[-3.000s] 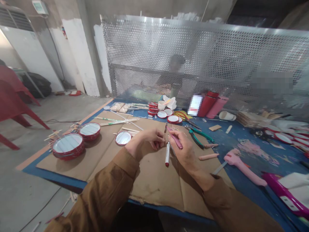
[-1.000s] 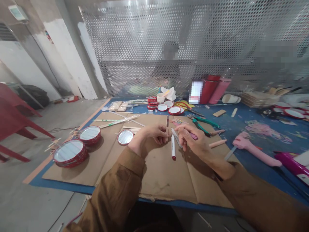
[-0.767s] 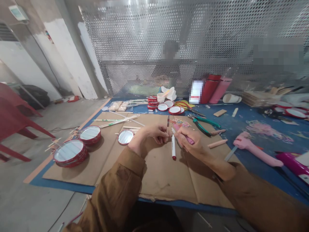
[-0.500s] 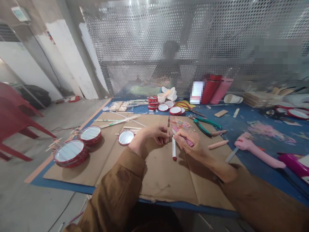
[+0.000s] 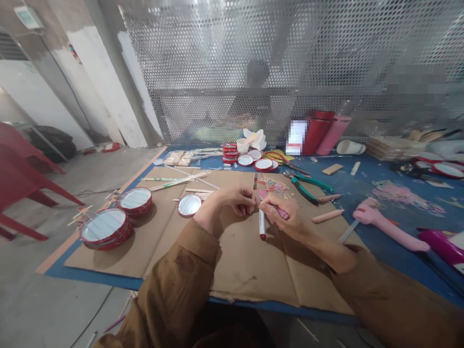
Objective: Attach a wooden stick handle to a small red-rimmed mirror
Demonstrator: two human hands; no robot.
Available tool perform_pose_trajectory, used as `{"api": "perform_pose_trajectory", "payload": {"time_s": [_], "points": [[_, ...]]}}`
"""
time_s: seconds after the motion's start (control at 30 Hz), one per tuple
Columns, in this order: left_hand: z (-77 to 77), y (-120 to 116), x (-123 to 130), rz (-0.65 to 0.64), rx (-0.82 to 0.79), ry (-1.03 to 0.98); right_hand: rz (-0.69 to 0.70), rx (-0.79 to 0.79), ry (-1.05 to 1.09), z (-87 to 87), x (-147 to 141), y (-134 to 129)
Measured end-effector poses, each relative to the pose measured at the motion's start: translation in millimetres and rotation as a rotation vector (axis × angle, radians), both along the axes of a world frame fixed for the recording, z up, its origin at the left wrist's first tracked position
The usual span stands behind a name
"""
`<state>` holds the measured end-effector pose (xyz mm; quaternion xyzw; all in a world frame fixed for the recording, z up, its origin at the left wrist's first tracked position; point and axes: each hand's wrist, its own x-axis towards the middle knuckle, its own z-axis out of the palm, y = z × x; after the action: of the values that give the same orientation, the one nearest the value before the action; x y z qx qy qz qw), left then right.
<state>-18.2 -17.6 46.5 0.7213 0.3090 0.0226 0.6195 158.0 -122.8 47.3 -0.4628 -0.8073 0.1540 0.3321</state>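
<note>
My left hand is closed on a thin wooden stick that points away from me, dark at its far end. Close on its right, my right hand grips a pink-handled tool, its tip near the stick. A white marker with a red cap hangs below the right hand's fingers, over the cardboard; how it is held is partly hidden. Left of my left hand lies a small round tin. Small colored rubber bands lie just beyond the hands.
Two red drum-like tins stand at the left. Green-handled pliers, a pink glue gun and more rubber bands lie right. Red and pink bottles, a lit phone and stacked red tins stand at the back, before a perforated metal panel.
Both hands keep nearly the same place and hold. The view has shifted very slightly.
</note>
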Motion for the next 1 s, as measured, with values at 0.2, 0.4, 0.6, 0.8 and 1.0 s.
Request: {"api": "perform_pose_trajectory", "payload": {"time_s": [0.2, 0.4, 0.6, 0.8, 1.0], "points": [[1.8, -1.1, -0.1, -0.009, 0.014, -0.005, 0.028, 0.006, 0.019, -2.2, 0.4, 1.5], [1.7, -1.3, 0.6, 0.0, 0.017, -0.003, 0.012, 0.02, 0.058, -3.2, -1.4, 1.5], [0.5, -0.2, 1.7, -0.003, 0.02, 0.02, 0.03, 0.021, 0.074, -2.9, -1.5, 1.0], [0.5, -0.7, 1.6, 0.0, 0.017, 0.016, 0.033, 0.026, 0.107, -6.8, -1.6, 2.5], [-0.6, -0.3, 2.4, 0.016, 0.019, 0.029, 0.03, 0.038, 0.114, -5.4, -2.8, 1.7]]}}
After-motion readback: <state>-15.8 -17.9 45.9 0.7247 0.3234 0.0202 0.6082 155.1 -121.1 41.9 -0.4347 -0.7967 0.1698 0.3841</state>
